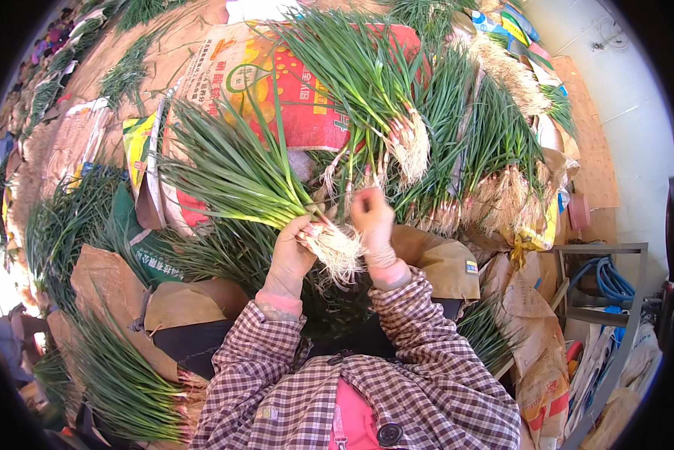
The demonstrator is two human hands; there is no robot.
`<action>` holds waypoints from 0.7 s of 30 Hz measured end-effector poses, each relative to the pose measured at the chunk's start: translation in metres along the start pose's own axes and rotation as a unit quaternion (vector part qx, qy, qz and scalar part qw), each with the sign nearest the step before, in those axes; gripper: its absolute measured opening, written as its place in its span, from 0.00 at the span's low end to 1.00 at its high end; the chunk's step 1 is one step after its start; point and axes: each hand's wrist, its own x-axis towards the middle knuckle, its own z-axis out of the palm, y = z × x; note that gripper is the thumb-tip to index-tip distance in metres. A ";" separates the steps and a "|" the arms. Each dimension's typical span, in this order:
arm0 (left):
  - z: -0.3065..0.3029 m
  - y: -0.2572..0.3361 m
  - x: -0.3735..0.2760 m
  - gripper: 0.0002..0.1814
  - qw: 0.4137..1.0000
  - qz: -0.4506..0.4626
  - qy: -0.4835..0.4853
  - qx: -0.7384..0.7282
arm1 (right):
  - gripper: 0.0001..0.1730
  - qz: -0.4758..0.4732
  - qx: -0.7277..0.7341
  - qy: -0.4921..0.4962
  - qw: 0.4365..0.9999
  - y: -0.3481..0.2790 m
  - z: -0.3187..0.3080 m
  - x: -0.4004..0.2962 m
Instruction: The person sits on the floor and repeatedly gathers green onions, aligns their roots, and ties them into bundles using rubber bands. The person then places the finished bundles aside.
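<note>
My left hand (289, 256) grips a bunch of green garlic (258, 194) just above its white roots. The leaves fan out to the upper left, and the stringy roots hang to the right. Beside those roots, my right hand (373, 225) is raised with curled fingers and is slightly blurred; whether anything is in it cannot be made out. Beyond both hands, another green garlic bunch (371, 95) lies on a printed woven sack (314, 126), roots towards me. A few loose garlic plants (348, 163) lie between that bunch and my right hand.
More bundles with roots (505, 185) line the right side. At lower left, another garlic bundle (129, 371) rests on brown sacking (103, 281). A grey metal frame (601, 323) stands at right with a coiled blue hose (609, 281). My covered knees (182, 306) flank the work.
</note>
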 end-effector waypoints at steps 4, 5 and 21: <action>0.009 0.027 -0.014 0.11 0.998 0.044 -0.019 -0.030 | 0.05 0.044 -0.142 -0.088 0.985 0.063 -0.055 0.032; 0.003 0.035 -0.015 0.11 0.996 0.067 -0.052 -0.014 | 0.06 0.005 -0.227 -0.197 0.954 0.075 -0.071 0.036; 0.025 0.008 0.041 0.18 0.996 -0.037 -0.042 0.076 | 0.10 -0.081 -0.031 -0.120 0.989 -0.012 -0.028 0.035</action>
